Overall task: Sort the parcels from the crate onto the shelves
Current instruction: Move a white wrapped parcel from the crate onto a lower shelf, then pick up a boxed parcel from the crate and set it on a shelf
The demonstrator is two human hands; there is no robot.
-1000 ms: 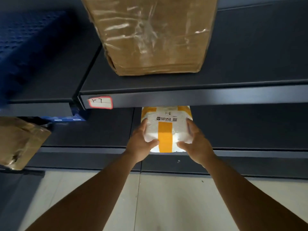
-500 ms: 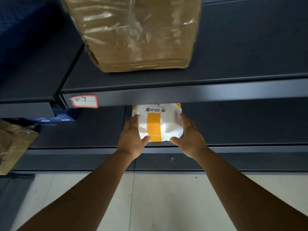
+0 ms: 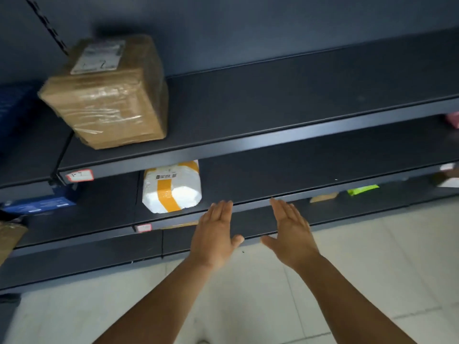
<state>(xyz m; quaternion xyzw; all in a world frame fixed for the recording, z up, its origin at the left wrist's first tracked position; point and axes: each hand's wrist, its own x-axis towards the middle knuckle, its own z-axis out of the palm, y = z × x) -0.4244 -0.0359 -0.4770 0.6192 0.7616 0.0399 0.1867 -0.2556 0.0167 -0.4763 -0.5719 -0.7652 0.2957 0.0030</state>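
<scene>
I see both hands out in front of the shelves, released and holding nothing. The left hand (image 3: 215, 232) is flat with the fingers together and the thumb out to the side; the right hand (image 3: 291, 229) mirrors it, palm turned inward, fingers straight. They are apart from each other, and both hang in front of the front edge of the lower shelf (image 3: 310, 170) without gripping it.

The white parcel (image 3: 171, 188), wrapped with a yellow tape band and carrying a small printed label near its back end, lies on the lower shelf, up and to the left of my left hand and clear of it. Its rear part is tucked under the front lip of the upper shelf (image 3: 273, 103).

On the upper shelf, towards the left end, sits a brown cardboard box (image 3: 109, 95) wound in clear tape, with a white shipping label on top. A red-bordered tag (image 3: 79, 175) is stuck on that shelf's front edge below the box, and a similar tag (image 3: 143, 228) sits on the lower shelf's edge. A blue box (image 3: 37, 201) lies on the neighbouring shelf section to the left. Further right, below, I can make out something green (image 3: 363, 189), too blurred to identify. The floor (image 3: 248, 294) is pale tile.
</scene>
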